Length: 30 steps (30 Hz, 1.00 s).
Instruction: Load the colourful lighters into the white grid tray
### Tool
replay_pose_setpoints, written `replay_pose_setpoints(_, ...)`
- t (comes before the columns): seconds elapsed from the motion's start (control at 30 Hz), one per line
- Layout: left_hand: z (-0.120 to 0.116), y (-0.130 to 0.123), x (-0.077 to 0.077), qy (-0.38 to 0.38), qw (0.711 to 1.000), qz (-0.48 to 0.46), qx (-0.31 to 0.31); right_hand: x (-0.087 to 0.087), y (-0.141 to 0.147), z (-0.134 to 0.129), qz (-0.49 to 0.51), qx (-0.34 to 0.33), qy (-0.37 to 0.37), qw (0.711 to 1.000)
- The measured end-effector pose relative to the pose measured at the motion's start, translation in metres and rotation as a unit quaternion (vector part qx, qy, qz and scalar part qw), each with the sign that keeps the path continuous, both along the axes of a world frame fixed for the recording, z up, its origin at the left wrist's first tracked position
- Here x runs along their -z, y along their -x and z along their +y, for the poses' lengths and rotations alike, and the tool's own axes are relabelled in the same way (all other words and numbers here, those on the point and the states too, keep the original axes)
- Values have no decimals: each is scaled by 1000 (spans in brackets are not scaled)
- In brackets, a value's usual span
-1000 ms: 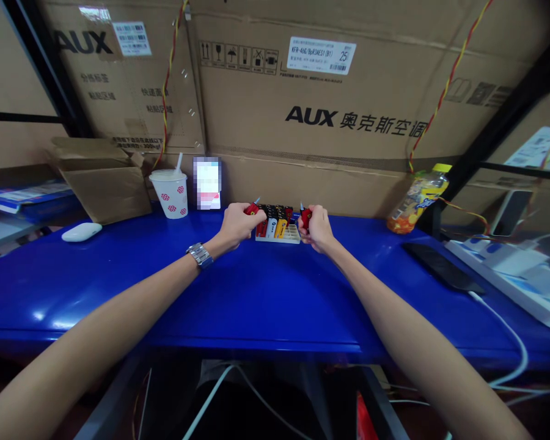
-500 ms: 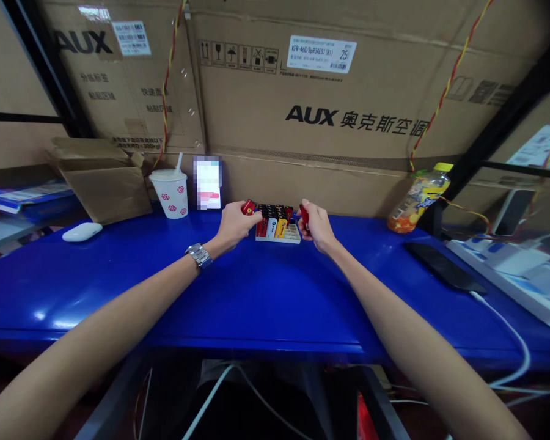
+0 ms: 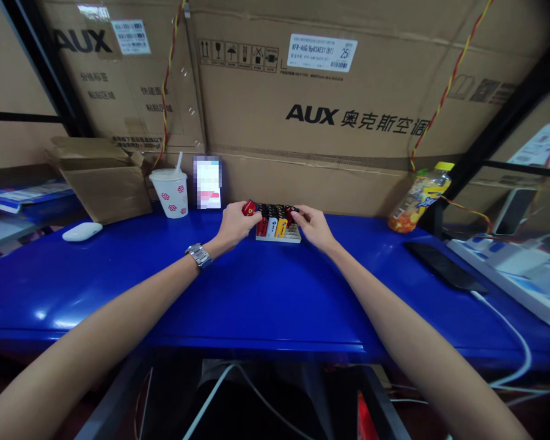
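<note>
A pale slotted tray point(image 3: 279, 239) sits on the blue table, holding several upright lighters in red, white and yellow with black tops. The white lighter point(image 3: 272, 227) and the yellow lighter point(image 3: 281, 228) stand in its front row. Slots at the tray's right front have nothing in them. At the tray's left, my left hand point(image 3: 235, 223) is closed on a red lighter point(image 3: 249, 208) with a small yellow emblem. My right hand point(image 3: 315, 226) pinches the black top of a dark red lighter point(image 3: 290, 214) at the tray's right side; its lower part is partly hidden.
Behind stand a paper cup point(image 3: 170, 194) with a straw, a lit phone point(image 3: 208, 183) and a large cardboard box point(image 3: 339, 146). A drink bottle point(image 3: 420, 198), a black phone point(image 3: 442, 266) and a cable are on the right. A white case point(image 3: 82, 232) and paper bag point(image 3: 103, 183) are left.
My right hand has moved left to the tray, bringing its red lighter over the right-hand slots. My left hand stays nearly still with its red lighter.
</note>
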<state>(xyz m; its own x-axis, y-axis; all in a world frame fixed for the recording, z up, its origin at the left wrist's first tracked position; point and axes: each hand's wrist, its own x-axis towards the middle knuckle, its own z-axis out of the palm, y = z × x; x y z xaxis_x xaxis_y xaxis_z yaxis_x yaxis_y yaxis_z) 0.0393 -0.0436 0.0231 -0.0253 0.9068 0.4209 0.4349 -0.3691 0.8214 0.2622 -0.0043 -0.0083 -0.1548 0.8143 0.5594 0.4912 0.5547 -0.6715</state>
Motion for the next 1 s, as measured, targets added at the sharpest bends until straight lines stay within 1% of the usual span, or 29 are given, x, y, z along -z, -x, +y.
replay_pose_setpoints(0.1,-1,-1,0,-15,1000,14,-2,4,-2,3,-47,-5,11,999)
replay_pose_setpoints(0.2,-4,-3,-2,-29,999,43,10,3,-3,3,-60,14,12,998)
replay_pose_setpoints(0.3,-10,-6,-5,-48,994,95,21,-4,1,-5,-45,38,-14,998)
replay_pose_setpoints(0.37,-15,-8,-8,-65,989,131,24,-12,5,-14,-23,40,-38,998)
replay_pose_setpoints(0.43,-18,-11,-9,-81,985,152,26,-21,12,-25,3,17,-44,999)
replay_pose_setpoints(0.53,-21,-14,-10,-92,981,164,41,-31,26,-41,20,-54,-29,998)
replay_pose_setpoints(0.63,-23,-16,-8,-89,980,168,58,-34,41,-51,23,-110,-23,993)
replay_pose_setpoints(0.73,-26,-17,-7,-113,979,162,57,-33,50,-50,59,-138,-13,989)
replay_pose_setpoints(0.83,-26,-14,-6,-161,976,127,77,-32,45,-41,134,-140,4,981)
replay_pose_setpoints(0.9,-21,-8,-5,-181,973,106,92,-32,33,-32,200,-116,5,973)
replay_pose_setpoints(0.93,-17,-4,-4,-188,973,104,88,-31,24,-28,232,-98,2,968)
replay_pose_setpoints(1.0,-6,5,-1,-196,972,118,43,-28,7,-19,263,-68,18,962)
